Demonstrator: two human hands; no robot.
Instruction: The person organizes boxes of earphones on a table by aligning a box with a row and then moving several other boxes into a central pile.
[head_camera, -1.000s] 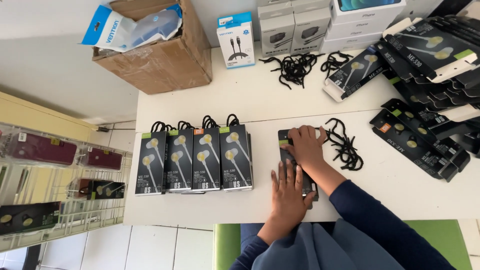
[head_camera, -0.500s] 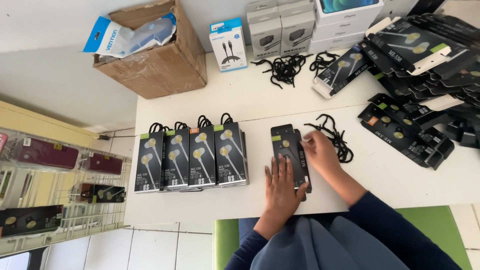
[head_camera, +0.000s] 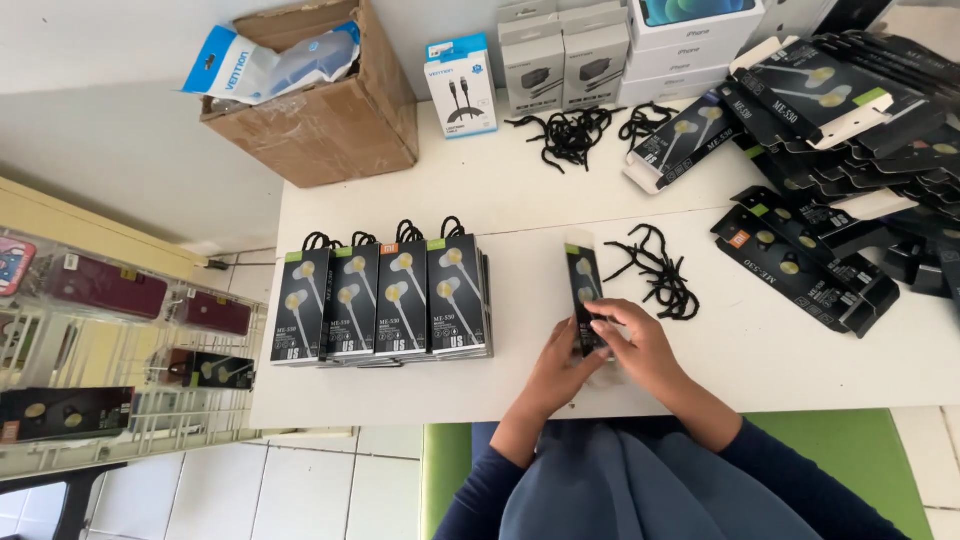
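A slim black earphone box (head_camera: 584, 283) stands on edge above the white table (head_camera: 520, 180), gripped at its lower end by both hands. My left hand (head_camera: 560, 362) holds it from the left, and my right hand (head_camera: 640, 345) wraps it from the right. To the left, several matching black earphone boxes (head_camera: 382, 298) lie side by side in a neat row with black loops at their tops. A small heap of black hang loops (head_camera: 660, 270) lies just right of the held box.
A pile of loose black earphone boxes (head_camera: 840, 150) covers the right side. More black loops (head_camera: 570, 130), white boxes (head_camera: 565, 60) and a cable package (head_camera: 462, 85) sit at the back. A cardboard carton (head_camera: 320, 110) stands back left. A wire display rack (head_camera: 110, 340) stands left of the table.
The black box lay flat under both hands before; now it is lifted and turned on edge, held in both hands closer to me.
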